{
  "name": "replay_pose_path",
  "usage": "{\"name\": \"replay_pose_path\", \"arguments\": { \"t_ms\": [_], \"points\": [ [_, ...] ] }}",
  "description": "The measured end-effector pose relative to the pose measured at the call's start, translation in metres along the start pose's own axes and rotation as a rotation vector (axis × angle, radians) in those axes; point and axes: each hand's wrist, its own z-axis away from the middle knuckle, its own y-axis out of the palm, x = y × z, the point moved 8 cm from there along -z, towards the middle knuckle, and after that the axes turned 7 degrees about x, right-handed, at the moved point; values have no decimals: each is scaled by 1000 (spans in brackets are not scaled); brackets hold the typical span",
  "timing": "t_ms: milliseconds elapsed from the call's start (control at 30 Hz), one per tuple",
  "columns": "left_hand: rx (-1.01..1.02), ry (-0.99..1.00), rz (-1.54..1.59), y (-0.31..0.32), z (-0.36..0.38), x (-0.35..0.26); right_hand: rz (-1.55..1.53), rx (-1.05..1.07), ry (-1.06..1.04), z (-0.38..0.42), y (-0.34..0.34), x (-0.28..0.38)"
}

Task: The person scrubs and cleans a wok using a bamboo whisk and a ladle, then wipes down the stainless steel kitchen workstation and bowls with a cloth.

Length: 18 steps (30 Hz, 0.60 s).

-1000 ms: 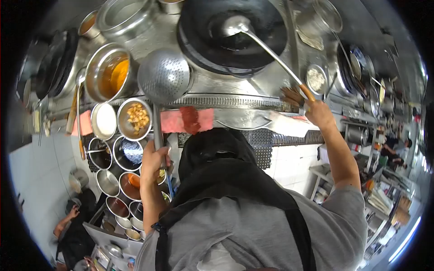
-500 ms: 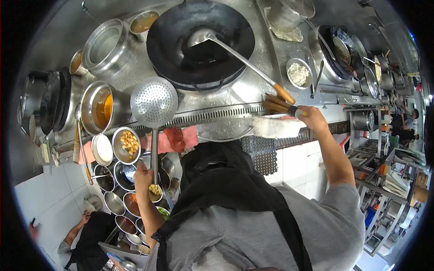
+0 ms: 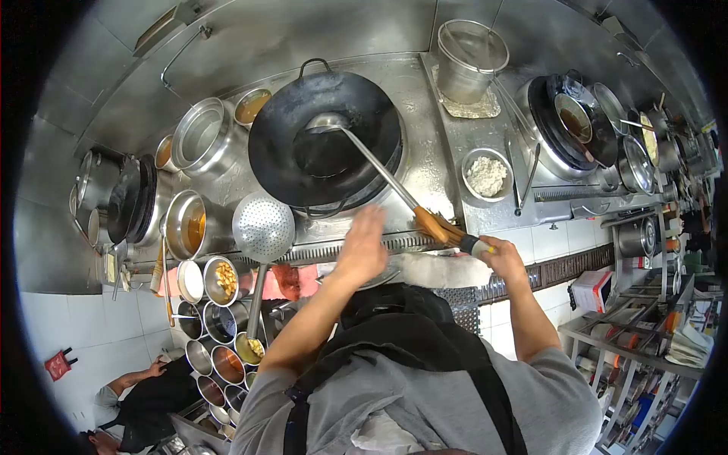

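My right hand (image 3: 503, 259) is closed around the bound end of a bamboo wok brush (image 3: 455, 233), at the front edge of the range. The brush's bristles lie beside the wooden handle end of a wok ladle (image 3: 387, 176). That ladle's bowl rests inside the large black wok (image 3: 273, 136). My left hand (image 3: 364, 246) is raised in front of the wok, fingers stretched out and slightly blurred, with nothing in it. Left of it, a perforated skimmer (image 3: 263, 225) lies with its handle toward me, apart from the hand.
A steel pot of orange liquid (image 3: 186, 212), a bowl of golden pieces (image 3: 222, 284) and several sauce containers stand left. Right are a bowl of white food (image 3: 486, 176) and a strainer pot (image 3: 462, 80). A folded white cloth (image 3: 444, 269) lies on the front edge. Another person (image 3: 155, 394) works lower left.
My left hand has moved from beside the skimmer handle, rightward and up, to in front of the wok. My right hand keeps the brush near the ladle handle. The view has tilted up.
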Motion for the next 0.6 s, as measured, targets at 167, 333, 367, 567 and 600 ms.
{"name": "replay_pose_path", "arguments": {
  "t_ms": [167,333,367,567,600],
  "points": [
    [165,148,-282,80,-68,-29,-5,-180,-136,-57,-17,-1],
    [131,55,-161,90,-62,-10,121,-317,-140,-149,-11,57],
    [133,48,-174,90,-54,-4,117,-301,-137,-167,-3,63],
    [71,127,-105,67,-19,19,446,86,-327,-106,37,70],
    [83,145,-77,64,-14,21,455,171,-355,-82,39,55]
  ]
}}
